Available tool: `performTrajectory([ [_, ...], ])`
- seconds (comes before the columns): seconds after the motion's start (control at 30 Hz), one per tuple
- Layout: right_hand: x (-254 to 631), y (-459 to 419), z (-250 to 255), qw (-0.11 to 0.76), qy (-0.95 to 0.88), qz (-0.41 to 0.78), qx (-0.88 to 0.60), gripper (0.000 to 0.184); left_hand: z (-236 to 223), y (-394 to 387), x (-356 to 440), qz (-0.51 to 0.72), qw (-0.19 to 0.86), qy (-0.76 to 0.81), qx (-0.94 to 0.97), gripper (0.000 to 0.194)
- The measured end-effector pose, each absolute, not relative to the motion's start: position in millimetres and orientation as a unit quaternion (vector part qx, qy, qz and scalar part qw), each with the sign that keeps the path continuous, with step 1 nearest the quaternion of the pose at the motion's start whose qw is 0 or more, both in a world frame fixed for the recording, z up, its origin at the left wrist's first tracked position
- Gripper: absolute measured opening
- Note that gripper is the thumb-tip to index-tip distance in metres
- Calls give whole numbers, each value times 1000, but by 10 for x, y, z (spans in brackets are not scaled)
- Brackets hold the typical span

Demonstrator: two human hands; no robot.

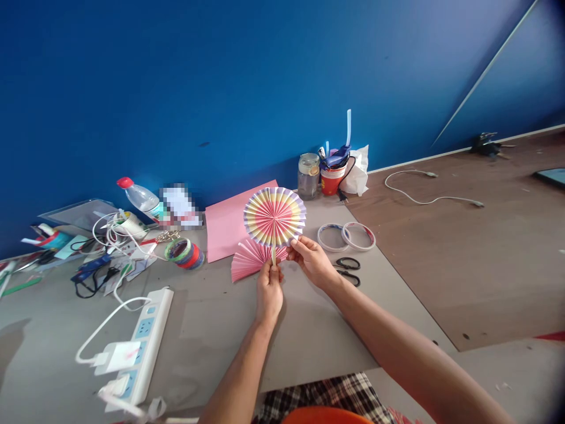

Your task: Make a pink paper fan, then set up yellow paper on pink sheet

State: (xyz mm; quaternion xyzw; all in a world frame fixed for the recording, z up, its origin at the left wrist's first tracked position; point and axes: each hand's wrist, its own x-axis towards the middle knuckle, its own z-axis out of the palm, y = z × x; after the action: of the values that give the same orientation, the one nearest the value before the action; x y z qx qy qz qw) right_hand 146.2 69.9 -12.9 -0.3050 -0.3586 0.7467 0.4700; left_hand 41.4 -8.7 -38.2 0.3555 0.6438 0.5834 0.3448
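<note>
A round pleated paper fan (274, 206), pink in the middle with yellow and purple bands toward its rim, is held up over the table. My left hand (269, 291) is closed round the pale stick (273, 254) below it. The thumb and fingers of my right hand (314, 260) pinch the fan's lower right edge. Behind my hands a pink pleated paper (247, 260) lies partly spread, in part hidden by the fan and fingers. Pink sheets (223, 229) lie at the back. Black-handled scissors (348, 263) rest right of my right hand, their blades hidden.
Two tape rolls (371, 242) overlap at the right. A glass jar (308, 182) and a red cup (331, 184) of tools stand by the blue wall. To the left are stacked coloured tapes (188, 254), a tilted bottle (141, 197), tangled cables and a power strip (154, 330).
</note>
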Motion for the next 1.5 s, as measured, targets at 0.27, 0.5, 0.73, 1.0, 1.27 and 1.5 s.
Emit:
performTrajectory([
  [0.27, 1461, 705, -136, 471, -342, 757, -296, 29, -345, -102, 418, 573, 350, 646, 362, 33],
  [0.5, 1470, 711, -129, 470, -334, 763, -291, 29, -357, -97, 415, 574, 345, 646, 367, 32],
  [0.73, 1468, 716, -139, 474, -331, 764, -286, 28, -324, -94, 419, 584, 355, 638, 355, 33],
  [1.0, 1495, 697, -113, 466, -348, 782, -223, 21, -378, -68, 384, 629, 389, 593, 318, 30],
  [1.27, 1524, 686, -90, 449, -355, 788, -227, 24, -259, -81, 336, 666, 443, 547, 248, 28],
  [1.5, 1534, 697, -93, 463, -364, 769, -249, 23, -101, -123, 268, 670, 559, 445, 199, 24],
])
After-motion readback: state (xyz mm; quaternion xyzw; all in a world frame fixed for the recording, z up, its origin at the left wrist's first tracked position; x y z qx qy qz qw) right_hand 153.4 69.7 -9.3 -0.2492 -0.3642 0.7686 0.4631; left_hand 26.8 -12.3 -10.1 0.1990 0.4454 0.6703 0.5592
